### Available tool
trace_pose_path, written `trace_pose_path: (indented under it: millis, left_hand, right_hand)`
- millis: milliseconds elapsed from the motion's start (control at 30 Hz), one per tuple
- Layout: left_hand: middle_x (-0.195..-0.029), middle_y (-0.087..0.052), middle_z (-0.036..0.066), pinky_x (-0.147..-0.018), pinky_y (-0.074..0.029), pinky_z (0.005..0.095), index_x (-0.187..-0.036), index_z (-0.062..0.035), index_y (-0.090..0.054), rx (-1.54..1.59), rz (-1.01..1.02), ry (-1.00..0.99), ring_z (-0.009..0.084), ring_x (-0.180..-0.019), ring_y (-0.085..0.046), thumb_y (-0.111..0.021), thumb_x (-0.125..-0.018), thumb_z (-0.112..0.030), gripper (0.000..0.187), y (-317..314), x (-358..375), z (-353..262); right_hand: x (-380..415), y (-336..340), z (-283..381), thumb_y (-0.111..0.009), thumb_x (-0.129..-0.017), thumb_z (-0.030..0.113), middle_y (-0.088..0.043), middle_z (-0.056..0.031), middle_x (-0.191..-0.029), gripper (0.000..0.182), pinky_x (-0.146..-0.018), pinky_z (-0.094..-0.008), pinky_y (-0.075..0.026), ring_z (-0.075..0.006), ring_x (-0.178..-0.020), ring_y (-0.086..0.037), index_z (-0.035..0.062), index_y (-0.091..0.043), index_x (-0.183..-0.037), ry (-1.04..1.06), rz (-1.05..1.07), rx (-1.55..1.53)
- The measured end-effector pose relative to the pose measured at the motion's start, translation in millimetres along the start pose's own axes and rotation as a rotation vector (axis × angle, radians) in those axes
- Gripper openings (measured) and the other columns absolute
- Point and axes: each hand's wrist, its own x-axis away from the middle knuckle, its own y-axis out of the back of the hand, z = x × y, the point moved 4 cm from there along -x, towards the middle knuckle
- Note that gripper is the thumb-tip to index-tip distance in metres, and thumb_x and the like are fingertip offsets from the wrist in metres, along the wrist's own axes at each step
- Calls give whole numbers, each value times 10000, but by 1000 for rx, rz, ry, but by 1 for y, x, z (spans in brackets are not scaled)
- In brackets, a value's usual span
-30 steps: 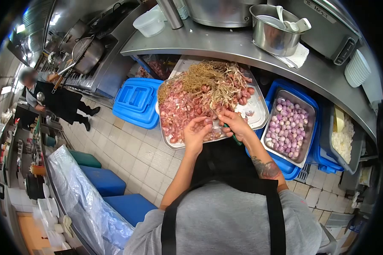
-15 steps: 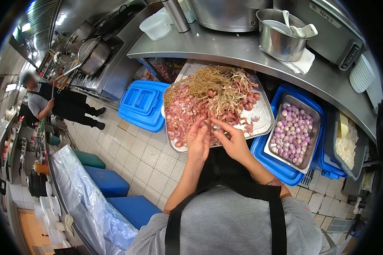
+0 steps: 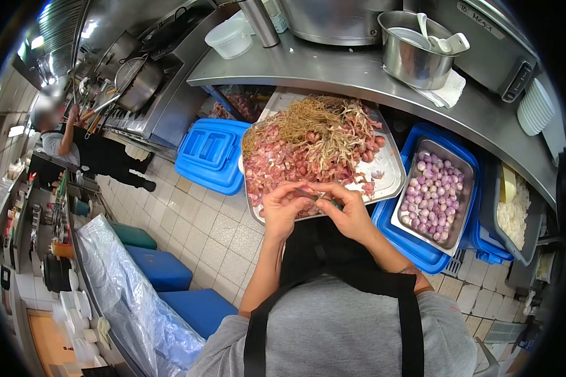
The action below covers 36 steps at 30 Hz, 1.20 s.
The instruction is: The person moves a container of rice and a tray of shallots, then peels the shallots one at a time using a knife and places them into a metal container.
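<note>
My left hand [image 3: 283, 208] is closed, its fingertips pinching a small shallot [image 3: 305, 191] that is mostly hidden by the fingers. Close beside it, my right hand [image 3: 346, 215] is curled around a small knife [image 3: 338, 204]; only a bit of its green handle shows, and its blade is hard to make out. Both hands meet over the near edge of a metal tray [image 3: 393, 179]. Heaped on that tray are reddish unpeeled shallots and loose skins [image 3: 273, 163], with a clump of dry roots and stalks [image 3: 314, 125] at the back.
Right of the tray, a steel pan [image 3: 468, 176] of peeled purple shallots rests on a blue bin [image 3: 383, 220]. A steel counter [image 3: 333, 72] carrying a pot [image 3: 415, 66] overhangs the tray. A blue lid [image 3: 210, 154] lies at left. Another person [image 3: 63, 135] stands by the stove.
Both my hands have shifted slightly, the left one turning and moving a little left, and a green handle now shows at my right hand. The other person has raised an arm.
</note>
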Motion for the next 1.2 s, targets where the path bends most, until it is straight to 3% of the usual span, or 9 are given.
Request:
trace_pose_path:
  millis: [200,400,500,533,733,833,933,1033,1200]
  left_hand:
    - [-950,-643,102,-699,-536,245,-1032,52,-608,66,-4,1,144,-797,-634,-657,-765,93,275,-8,4,5]
    - [-937,-648,96,-692,-534,247,-1039,36,-610,170,87,210,133,-797,-633,-644,-811,26,231,19,5,27]
    - [-975,-638,98,-733,-528,254,-1085,35,-585,179,99,279,134,-842,-626,-626,-831,17,258,10,3,20]
    - [-991,-634,98,-749,-526,257,-1105,35,-574,170,93,297,136,-860,-624,-620,-837,17,273,4,2,17]
    - [-1058,-608,103,-835,-500,251,-1210,51,-492,31,-94,23,148,-946,-603,-621,-814,64,417,-7,-1,21]
    - [-1074,-604,119,-851,-492,255,-1209,64,-491,-34,-118,-26,159,-987,-593,-625,-797,85,434,-2,5,29]
    - [-1111,-597,143,-882,-481,274,-1208,66,-500,-29,-58,3,177,-1028,-582,-621,-803,78,423,-4,4,22]
    - [-1153,-585,158,-911,-470,295,-1201,63,-514,70,70,53,192,-1064,-571,-618,-807,74,407,-6,4,18]
    - [-1194,-568,157,-930,-458,300,-1218,57,-513,189,-33,110,193,-1081,-563,-604,-817,76,412,-3,4,23]
  right_hand:
    - [0,0,-3,-598,-859,14,-665,-111,-1001,169,-809,-262,-482,-123,-918,-611,-45,-595,-1018,16,-84,52]
    - [-7,4,-3,-598,-876,87,-673,-100,-825,135,-583,-242,-478,-107,-655,-608,-14,-614,-964,116,-75,155]
    - [-5,8,-25,-582,-904,128,-598,-38,-689,122,-424,-196,-366,-60,-495,-493,27,-599,-971,-438,93,-409]
    - [-5,7,-26,-573,-919,160,-515,16,-629,120,-368,-165,-242,-20,-436,-392,60,-580,-984,-486,76,-540]
    - [-5,3,-38,-576,-918,167,-520,5,-650,133,-365,-172,-252,-29,-442,-401,57,-579,-992,-417,-102,-504]
    - [-3,0,-26,-559,-926,165,-520,1,-669,117,-361,-171,-245,-31,-436,-387,72,-577,-995,-451,-38,-464]
    - [-5,7,-27,-568,-921,170,-529,1,-659,126,-358,-173,-243,-33,-445,-398,68,-581,-993,-588,-17,-639]
    - [-12,17,-40,-587,-913,189,-554,-3,-658,153,-375,-172,-283,-34,-451,-417,49,-596,-975,-464,-174,-490]
    - [-15,25,-45,-608,-872,131,-655,-95,-795,255,-527,-220,-432,-80,-569,-535,35,-618,-1108,-235,-193,64]
